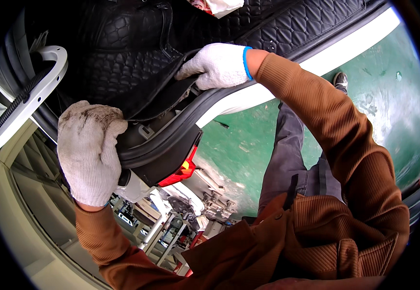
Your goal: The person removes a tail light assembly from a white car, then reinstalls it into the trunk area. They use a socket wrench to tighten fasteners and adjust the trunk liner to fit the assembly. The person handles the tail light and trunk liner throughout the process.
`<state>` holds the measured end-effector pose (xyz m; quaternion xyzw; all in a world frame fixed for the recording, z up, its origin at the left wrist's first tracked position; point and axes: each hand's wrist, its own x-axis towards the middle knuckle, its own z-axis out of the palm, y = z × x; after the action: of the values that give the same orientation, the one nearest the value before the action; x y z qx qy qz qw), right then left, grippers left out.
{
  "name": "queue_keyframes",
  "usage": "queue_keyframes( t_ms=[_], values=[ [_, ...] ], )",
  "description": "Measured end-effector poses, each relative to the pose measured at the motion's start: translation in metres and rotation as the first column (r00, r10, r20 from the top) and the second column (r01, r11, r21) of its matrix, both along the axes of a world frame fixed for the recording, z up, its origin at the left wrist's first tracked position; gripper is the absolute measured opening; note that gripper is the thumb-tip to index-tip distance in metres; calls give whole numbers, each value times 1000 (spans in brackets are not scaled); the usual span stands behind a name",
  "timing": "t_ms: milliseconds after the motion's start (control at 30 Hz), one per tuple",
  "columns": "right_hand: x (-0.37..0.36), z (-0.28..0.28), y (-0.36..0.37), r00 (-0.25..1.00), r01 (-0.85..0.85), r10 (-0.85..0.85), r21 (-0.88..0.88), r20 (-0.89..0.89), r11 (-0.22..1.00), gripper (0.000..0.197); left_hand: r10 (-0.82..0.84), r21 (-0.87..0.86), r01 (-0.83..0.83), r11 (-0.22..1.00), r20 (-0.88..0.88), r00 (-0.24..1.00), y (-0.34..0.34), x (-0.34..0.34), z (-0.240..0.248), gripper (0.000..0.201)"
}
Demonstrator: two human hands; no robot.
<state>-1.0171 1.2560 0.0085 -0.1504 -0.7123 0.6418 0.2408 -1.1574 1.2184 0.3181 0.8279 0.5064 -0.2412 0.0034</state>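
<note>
— So, where does the rubber seal [171, 147] sit relative to the hands?

— It runs along the edge of the car's boot opening, as a thick black band curving from the lower left up toward the right under the quilted black liner [123, 48]. Its long axis follows that curve, and both hands are on it, one at each end of the visible stretch.

— Which hand is nearer the corner?

— The left hand [90, 152], in a soiled white glove, is wrapped over the seal right at the corner above the red tail light [181, 171], fingers clenched around the band. The right hand [217, 65], in a cleaner white glove with a blue cuff, is further along toward the white body panel [345, 46], fingers curled over the edge where liner and seal meet, pinching that edge.

— And the seal itself?

— Smooth, matte black, rounded in section, seated on the lip between the hands. Whether it is fully pressed home under the left palm I cannot tell; the glove hides it.
</note>
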Motion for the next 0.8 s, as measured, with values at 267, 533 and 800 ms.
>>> queue_keyframes(
  t_ms=[267,533,800],
  values=[
    [14,-10,-9,998,3,-10,-119,-57,993,57,49,34,-49,998,10,999,-3,4,-4,8],
    [44,-8,48,971,-157,221,-461,89,874,47,72,40,-73,997,29,997,-6,1,-11,11],
    [47,-17,8,843,-105,-204,523,498,846,101,62,78,-59,995,-35,997,-10,7,-1,17]
  ],
)
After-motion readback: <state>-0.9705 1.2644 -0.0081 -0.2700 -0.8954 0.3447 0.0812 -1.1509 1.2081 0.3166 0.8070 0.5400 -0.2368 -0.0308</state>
